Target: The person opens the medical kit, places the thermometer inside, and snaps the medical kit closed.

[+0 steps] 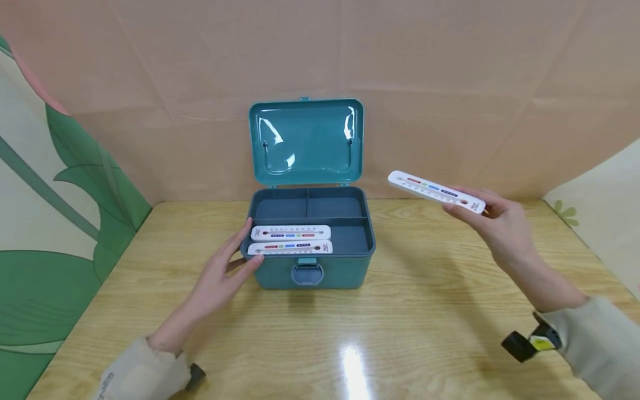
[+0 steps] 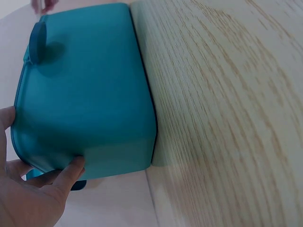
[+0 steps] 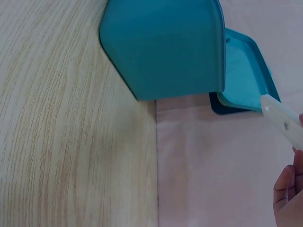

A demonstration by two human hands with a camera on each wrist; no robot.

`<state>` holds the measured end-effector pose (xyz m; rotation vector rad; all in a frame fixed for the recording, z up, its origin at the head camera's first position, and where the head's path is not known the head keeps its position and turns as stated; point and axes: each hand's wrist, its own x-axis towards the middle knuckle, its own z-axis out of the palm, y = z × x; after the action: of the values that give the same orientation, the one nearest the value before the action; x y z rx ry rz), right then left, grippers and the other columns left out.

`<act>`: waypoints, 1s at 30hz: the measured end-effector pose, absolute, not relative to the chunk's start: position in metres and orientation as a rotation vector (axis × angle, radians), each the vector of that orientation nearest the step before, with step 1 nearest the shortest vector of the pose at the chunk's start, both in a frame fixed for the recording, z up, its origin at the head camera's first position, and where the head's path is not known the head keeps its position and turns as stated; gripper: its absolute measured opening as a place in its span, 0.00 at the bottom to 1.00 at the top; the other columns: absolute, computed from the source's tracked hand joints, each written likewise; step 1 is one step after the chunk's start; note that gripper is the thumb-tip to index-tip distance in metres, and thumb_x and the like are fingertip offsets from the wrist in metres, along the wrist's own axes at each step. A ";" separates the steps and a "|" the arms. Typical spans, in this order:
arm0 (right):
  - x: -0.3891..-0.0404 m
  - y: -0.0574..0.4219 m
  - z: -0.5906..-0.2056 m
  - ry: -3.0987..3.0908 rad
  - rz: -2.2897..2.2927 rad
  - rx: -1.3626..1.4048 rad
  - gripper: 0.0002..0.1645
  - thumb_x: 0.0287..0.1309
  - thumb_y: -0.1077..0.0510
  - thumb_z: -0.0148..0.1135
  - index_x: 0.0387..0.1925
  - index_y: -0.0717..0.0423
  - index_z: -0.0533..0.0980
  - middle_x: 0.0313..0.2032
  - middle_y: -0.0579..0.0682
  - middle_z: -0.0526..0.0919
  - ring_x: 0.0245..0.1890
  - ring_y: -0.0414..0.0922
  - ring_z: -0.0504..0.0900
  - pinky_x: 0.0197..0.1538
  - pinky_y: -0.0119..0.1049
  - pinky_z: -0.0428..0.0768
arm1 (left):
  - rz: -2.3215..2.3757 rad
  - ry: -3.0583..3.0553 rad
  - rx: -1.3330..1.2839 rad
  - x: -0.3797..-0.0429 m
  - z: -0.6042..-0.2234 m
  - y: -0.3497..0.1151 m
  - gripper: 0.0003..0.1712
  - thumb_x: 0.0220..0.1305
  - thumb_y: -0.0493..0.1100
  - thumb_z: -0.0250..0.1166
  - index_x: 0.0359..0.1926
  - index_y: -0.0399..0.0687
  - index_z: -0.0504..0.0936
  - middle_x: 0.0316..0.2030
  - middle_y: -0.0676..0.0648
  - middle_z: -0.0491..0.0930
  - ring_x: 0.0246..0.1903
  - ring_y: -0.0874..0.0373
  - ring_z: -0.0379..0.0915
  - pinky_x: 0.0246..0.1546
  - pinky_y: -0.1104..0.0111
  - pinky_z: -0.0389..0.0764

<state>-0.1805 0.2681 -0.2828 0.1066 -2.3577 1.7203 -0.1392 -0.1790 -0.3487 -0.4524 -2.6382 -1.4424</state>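
A teal storage box (image 1: pixel 345 273) stands on the table with its lid (image 1: pixel 307 139) raised. Two white thermometers lie side by side in its front compartment: a rear one (image 1: pixel 291 229) and a front one (image 1: pixel 287 250), both toward the left. At the box's front left corner, my left hand (image 1: pixel 215 286) touches the rim and side with spread fingers. To the right of the box, my right hand (image 1: pixel 507 230) pinches another white thermometer (image 1: pixel 425 189) by its right end, held up in the air and tilted. In the right wrist view, that thermometer (image 3: pixel 281 118) shows its plain back.
Dividers (image 1: pixel 307 203) split the box tray into two rear compartments and a wide front one. A latch (image 1: pixel 307 274) hangs on the box front. Behind the wooden table (image 1: pixel 415 333) rises a pinkish-beige covering (image 1: pixel 450 83), with a leaf-patterned panel (image 1: pixel 45 300) on the left.
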 end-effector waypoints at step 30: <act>-0.184 0.221 -0.274 -2.430 1.709 0.309 0.22 0.57 0.58 0.67 0.55 0.54 0.79 0.45 0.40 0.79 0.38 0.37 0.73 0.34 0.22 0.75 | -1.442 -2.646 -0.454 -0.139 -0.347 -0.178 0.39 0.69 0.49 0.59 0.75 0.60 0.50 0.74 0.45 0.51 0.71 0.46 0.53 0.58 0.53 0.77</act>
<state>-0.1838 0.2213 -0.2738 0.3089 -2.4302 1.7092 -0.1387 -0.1780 -0.3468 -0.4537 -2.6459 -1.4423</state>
